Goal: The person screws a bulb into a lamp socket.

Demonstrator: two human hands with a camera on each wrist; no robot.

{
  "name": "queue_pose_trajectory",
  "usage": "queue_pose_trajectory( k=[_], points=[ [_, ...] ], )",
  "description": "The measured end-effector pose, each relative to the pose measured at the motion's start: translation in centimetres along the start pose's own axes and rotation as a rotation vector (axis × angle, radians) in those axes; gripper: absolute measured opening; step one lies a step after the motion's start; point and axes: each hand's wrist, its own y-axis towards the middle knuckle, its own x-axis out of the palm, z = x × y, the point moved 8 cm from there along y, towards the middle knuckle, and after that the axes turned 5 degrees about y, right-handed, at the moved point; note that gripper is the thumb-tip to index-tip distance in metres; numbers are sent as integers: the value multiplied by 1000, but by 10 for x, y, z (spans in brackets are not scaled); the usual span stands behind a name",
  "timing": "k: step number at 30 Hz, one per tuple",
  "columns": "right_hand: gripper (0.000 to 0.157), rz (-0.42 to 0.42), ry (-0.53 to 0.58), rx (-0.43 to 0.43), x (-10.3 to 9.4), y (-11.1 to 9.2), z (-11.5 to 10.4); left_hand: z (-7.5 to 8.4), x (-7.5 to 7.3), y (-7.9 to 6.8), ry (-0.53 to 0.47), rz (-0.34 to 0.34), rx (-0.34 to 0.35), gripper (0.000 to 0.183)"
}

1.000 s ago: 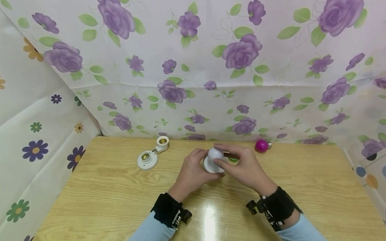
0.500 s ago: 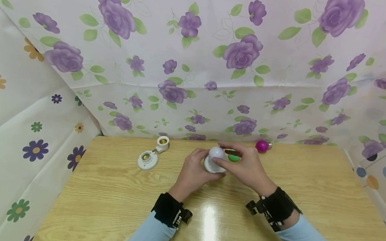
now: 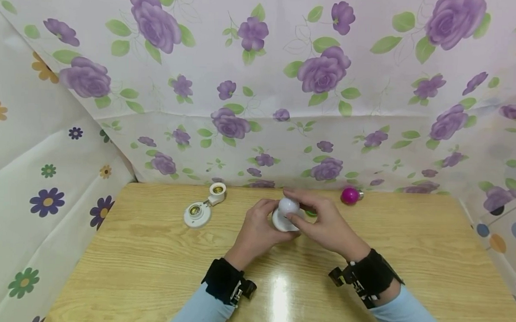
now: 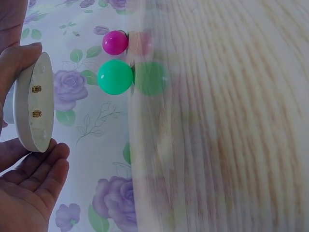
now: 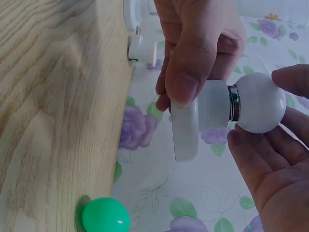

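Note:
My left hand (image 3: 259, 226) grips a round white lamp holder (image 5: 186, 128) by the rim of its base, above the table. The left wrist view shows the holder's hollow underside with two brass terminals (image 4: 36, 113). A small white light bulb (image 5: 263, 102) stands in the holder's socket, a strip of its metal screw cap showing between the two. My right hand (image 3: 327, 226) holds the bulb's globe between thumb and fingers. Behind the right hand, a green bulb (image 4: 115, 77) lies on the table, mostly hidden in the head view.
A magenta bulb (image 3: 349, 195) lies at the table's back edge, right of the hands. To the left sit another round white lamp holder (image 3: 197, 220) and a smaller white socket (image 3: 216, 192) touching it, neither with a bulb. Flowered cloth (image 3: 258, 147) rises behind the wooden table (image 3: 151, 280).
The right hand's fingers shifted right around the bulb, uncovering more of the green bulb, then came back left over it. The left hand keeps the lamp holder in the same place.

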Motion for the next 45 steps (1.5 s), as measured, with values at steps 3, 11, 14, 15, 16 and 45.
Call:
queue_pose_trajectory(
  k=[3,11,14,15,16,45],
  points=[
    [42,25,17,24,0,-1,9,0,0,0,-2,-3,-2,64],
    [42,110,37,39,-5,-2,42,-1,0,1,7,-1,-14,61],
    [41,148,31,-1,-7,-2,43,-1,0,2,12,-5,-18,62],
    [40,164,27,-13,-7,-2,42,-1,0,2,11,-6,-19,62],
    [40,180,20,-23,-8,-2,42,-1,0,3,9,-7,-22,62],
    [40,59,32,57,-1,1,10,-3,0,0,-27,0,-4,64]
  ],
)
